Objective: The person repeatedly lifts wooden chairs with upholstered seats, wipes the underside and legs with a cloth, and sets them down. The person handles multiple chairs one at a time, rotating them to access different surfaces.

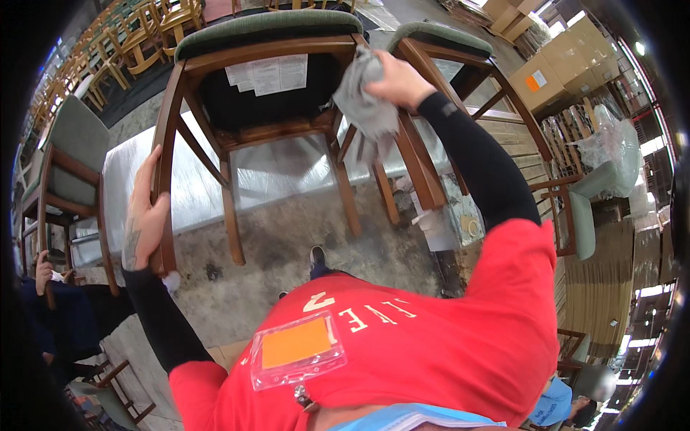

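Observation:
A brown wooden chair (172,136) with a green padded seat is tipped so its dark underside, with white paper labels (269,75) on it, faces me. My left hand (146,208) rests against the outer side of its left leg, fingers stretched along the wood and thumb apart. On the chair's right side, my right hand (401,80) grips a crumpled grey cloth (365,97) against the frame. The cloth hangs down and hides part of that frame. A second green and brown chair (449,42) stands close on the right, near my right forearm.
Beneath the chairs is a surface wrapped in shiny plastic (269,169). Another person's hand (44,271) is by a chair (75,158) at left. Rows of wooden chair frames (136,43) stand far left; cardboard boxes (557,72) are at far right, with a wooden pallet (521,144) nearer.

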Motion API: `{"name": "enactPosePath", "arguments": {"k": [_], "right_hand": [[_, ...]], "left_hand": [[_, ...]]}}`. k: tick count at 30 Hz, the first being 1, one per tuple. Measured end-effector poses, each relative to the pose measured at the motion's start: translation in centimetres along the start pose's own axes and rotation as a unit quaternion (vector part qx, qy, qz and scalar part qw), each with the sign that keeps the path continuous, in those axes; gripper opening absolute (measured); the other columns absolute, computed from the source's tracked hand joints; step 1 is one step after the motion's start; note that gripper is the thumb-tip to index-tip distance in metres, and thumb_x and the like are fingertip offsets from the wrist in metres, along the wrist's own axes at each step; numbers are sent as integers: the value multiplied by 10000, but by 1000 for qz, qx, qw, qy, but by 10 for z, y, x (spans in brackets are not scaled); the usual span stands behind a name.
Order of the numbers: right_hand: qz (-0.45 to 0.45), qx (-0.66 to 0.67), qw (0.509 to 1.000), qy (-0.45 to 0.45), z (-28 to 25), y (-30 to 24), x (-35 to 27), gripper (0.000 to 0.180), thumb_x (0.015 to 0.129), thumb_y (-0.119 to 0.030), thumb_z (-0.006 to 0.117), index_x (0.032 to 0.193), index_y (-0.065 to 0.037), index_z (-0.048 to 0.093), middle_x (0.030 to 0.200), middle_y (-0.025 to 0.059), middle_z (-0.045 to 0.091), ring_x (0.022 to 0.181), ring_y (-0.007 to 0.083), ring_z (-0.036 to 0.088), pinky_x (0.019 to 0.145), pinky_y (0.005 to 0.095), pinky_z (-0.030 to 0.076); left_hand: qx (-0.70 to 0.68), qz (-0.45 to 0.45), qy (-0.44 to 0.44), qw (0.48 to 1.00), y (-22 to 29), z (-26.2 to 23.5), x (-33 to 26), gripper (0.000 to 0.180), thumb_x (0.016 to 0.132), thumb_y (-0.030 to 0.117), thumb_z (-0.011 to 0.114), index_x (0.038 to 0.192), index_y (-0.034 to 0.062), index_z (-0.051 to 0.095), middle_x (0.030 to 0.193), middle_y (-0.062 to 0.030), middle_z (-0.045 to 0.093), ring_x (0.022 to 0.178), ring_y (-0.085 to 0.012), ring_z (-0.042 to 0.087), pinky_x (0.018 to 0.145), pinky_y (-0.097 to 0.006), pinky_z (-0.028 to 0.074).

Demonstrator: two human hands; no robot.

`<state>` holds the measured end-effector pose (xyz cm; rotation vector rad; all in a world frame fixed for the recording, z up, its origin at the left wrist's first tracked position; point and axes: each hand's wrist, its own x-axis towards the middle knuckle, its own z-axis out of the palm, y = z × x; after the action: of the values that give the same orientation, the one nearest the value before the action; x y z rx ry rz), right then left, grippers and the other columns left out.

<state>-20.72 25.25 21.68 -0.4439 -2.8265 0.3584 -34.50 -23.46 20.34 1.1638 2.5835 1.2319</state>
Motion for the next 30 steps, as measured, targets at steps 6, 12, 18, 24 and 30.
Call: {"name": "enactPosePath", "arguments": {"k": [6, 12, 18, 24, 30], "right_hand": [[98, -64, 993, 6, 1, 13, 110, 881, 657, -476, 802, 1242, 111, 503, 1221, 332, 641, 1161, 399, 647, 989, 414, 525], [22, 30, 999, -11, 4, -9, -17, 567, 781, -285, 642, 1196, 54, 456, 1016, 329, 660, 980, 486, 653, 875, 513, 536], [62, -7, 997, -41, -61, -77, -197, 763, 785, -145, 702, 1408, 58, 311, 957, 331, 661, 872, 486, 674, 766, 530, 556], [78, 11, 997, -26, -12, -20, -30, 540, 815, -262, 647, 1220, 35, 449, 1044, 308, 669, 932, 494, 661, 848, 530, 533], [17, -139, 990, 19, 10, 19, 100, 475, 784, -308, 695, 1072, 54, 587, 947, 269, 696, 869, 419, 685, 800, 492, 553]], "left_hand": [[-161, -71, -8, 984, 8, 4, 3, 712, 795, -34, 465, 1502, 48, 456, 1470, -107, 516, 1349, -185, 475, 1113, -297, 342], [-115, -112, 10, 987, 8, -2, -1, 702, 799, -44, 479, 1495, 34, 456, 1443, -98, 533, 1270, -171, 519, 1050, -277, 392], [-61, -67, 4, 996, 9, 5, 4, 729, 785, -46, 481, 1506, 40, 424, 1514, -141, 471, 1416, -269, 432, 1167, -353, 303], [-47, -68, -6, 997, 17, 3, 3, 744, 773, -63, 462, 1509, 31, 415, 1537, -146, 443, 1472, -282, 363, 1198, -379, 262], [-142, -76, -10, 987, 9, 8, 4, 744, 774, -66, 465, 1510, 29, 425, 1542, -135, 445, 1467, -248, 369, 1194, -346, 255]]}}
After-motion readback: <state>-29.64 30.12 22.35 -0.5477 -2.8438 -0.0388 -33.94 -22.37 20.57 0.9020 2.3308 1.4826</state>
